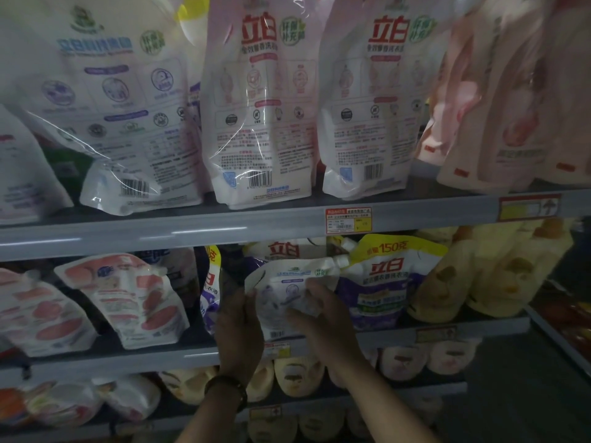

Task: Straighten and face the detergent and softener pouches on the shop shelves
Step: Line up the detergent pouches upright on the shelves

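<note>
So, both my hands are on one pouch (pixel 281 282), white with pale purple print, at the front of the middle shelf (pixel 128 356). The fingers (pixel 248 302) of my left hand (pixel 238 330) are curled round its left edge, the back of the hand toward me, and clamped on it. The fingers of my right hand (pixel 326 324) are bent over the front of its right side and dig into the film, which is crumpled under them; that thumb is hidden. The pouch stands tilted rather than square, its foot down between my two palms at the shelf lip.

Just right of my right fingers stands a purple pouch (pixel 377 292) with a yellow top. Further right sit yellow bottles (pixel 479 282). Left of my left fingers, past a dark gap, a pink pouch (pixel 134 298) slumps sideways. Below my fingers a price tag (pixel 276 348) hangs on the shelf lip. A bracelet (pixel 228 390) circles my left wrist. High above my fingers, on the top shelf (pixel 160 228), big pouches (pixel 259 107) show their barcoded backs.
</note>
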### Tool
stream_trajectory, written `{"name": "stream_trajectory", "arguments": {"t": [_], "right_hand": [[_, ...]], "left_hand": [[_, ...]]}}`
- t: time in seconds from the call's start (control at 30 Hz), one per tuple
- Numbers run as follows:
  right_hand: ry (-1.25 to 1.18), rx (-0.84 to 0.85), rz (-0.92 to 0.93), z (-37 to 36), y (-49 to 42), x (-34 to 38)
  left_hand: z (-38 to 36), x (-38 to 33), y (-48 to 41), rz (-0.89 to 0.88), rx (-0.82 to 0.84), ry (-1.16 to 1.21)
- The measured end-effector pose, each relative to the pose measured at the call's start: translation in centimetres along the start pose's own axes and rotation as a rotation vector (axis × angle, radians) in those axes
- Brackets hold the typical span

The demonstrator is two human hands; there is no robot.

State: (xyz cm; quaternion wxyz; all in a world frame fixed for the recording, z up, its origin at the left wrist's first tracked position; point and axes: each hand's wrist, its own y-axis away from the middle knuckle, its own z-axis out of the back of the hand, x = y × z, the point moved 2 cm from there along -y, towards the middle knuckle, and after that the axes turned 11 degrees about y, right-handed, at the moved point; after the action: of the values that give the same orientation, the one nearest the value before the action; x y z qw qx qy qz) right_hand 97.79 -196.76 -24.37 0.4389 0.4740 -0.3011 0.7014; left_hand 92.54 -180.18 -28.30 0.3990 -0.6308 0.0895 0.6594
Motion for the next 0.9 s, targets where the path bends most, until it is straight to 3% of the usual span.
{"name": "stream_trajectory", "arguments": {"t": [0.2, 0.63, 0.9], "right_hand": [[-0.069, 0.022, 0.026, -0.5, -0.4, 0.5], [-0.147, 0.079, 0.117, -2.4, -0.3, 2.1], [-0.056, -0.011, 0.222, -3.0, 1.4, 4.0]], "left_hand": [[0.6, -0.9, 0.0, -0.105, -0.041, -0.089], [0.8, -3.5, 2.2, -0.308, 0.005, -0.018], [-0.7, -3.9, 4.6, -0.324, -0.007, -0.234]]}}
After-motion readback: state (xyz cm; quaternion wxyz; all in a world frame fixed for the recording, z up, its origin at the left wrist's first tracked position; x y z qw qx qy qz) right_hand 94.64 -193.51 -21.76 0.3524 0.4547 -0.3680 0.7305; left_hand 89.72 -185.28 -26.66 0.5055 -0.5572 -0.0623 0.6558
